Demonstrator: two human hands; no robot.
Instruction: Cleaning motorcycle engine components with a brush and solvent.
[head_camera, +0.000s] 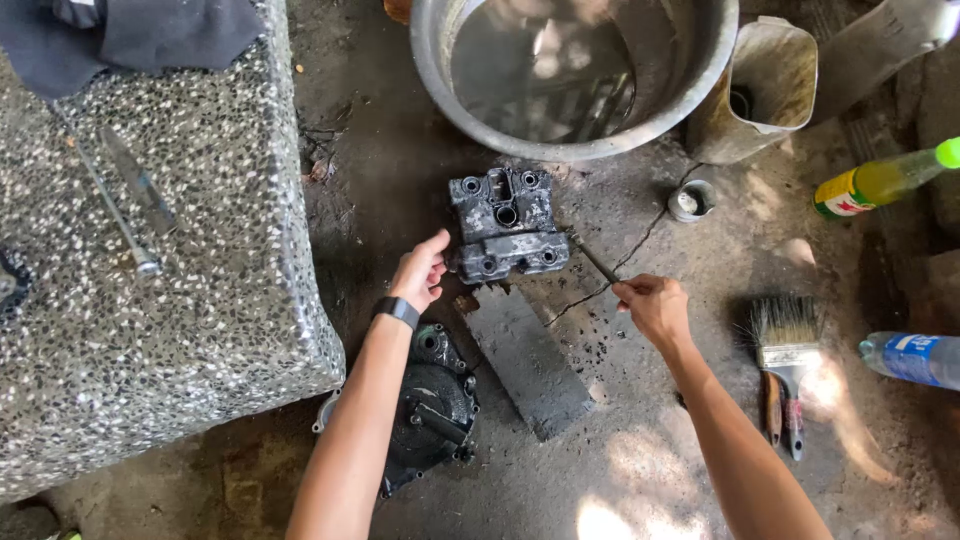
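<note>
Where left hand (420, 272) touches, engine cover (507, 224), right hand (652, 306) rightward

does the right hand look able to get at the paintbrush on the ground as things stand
Probably yes. The paintbrush lies on bare ground just to the outer side of the right hand, with nothing between them. But that hand pinches a thin rod, so it would likely have to drop it first.

Outdoor backyard repair spot, informal engine workshop. Cracked oily concrete floor (620, 470), greasy engine cylinder head (507, 224) on it, dark engine cover (432, 405) near left, big metal basin (575, 70) far, paintbrush (786, 350) right, terrazzo slab (200, 280) left.
</note>
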